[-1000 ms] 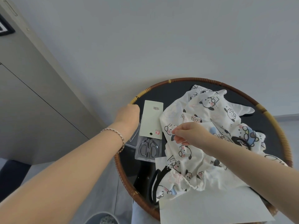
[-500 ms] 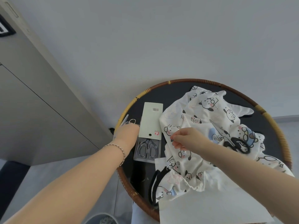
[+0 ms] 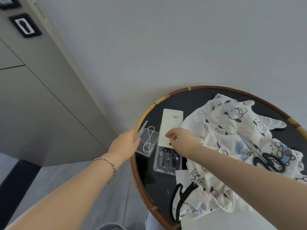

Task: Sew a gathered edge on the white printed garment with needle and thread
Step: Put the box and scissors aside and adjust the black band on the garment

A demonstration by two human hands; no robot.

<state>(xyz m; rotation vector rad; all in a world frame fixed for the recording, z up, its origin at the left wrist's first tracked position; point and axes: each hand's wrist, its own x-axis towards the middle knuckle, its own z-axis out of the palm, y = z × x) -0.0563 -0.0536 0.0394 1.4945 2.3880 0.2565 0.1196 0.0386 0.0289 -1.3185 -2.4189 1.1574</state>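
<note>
Round table (image 3: 141,185) with a rattan rim and dark top. Its right side is hidden under the white printed garment (image 3: 232,138), and the frame cuts off its near edge.

The garment lies crumpled on the right half of the table with cartoon dog faces on it, and it runs off the right edge of the frame. The right forearm crosses over its lower part.

Black-handled scissors (image 3: 269,161) lie on the garment. The blades are pale and hard to pick out against the print.

The left grip (image 3: 126,143), at the table's left rim, is clamped on the raised lid (image 3: 141,130) of a clear box (image 3: 153,146). White thread (image 3: 148,141) lies coiled loose inside the box. A thin straight line among the coils is possibly a needle, but it is too fine to tell.

The right grip (image 3: 181,138) hovers over a pale card (image 3: 171,123), fingertips pinched together. I cannot tell whether anything is between them. The hand hides the lower part of the card.

The card carries a barcode label (image 3: 175,117); the digits are too small to read.

A blister pack (image 3: 167,161) sits below the card with scissor-shaped loops inside, blurred by glare.

A black strap (image 3: 179,201) loops at the garment's near corner. A white sheet (image 3: 216,221) is cut off at the bottom edge. A beaded bracelet (image 3: 108,165) is on the left wrist.
</note>
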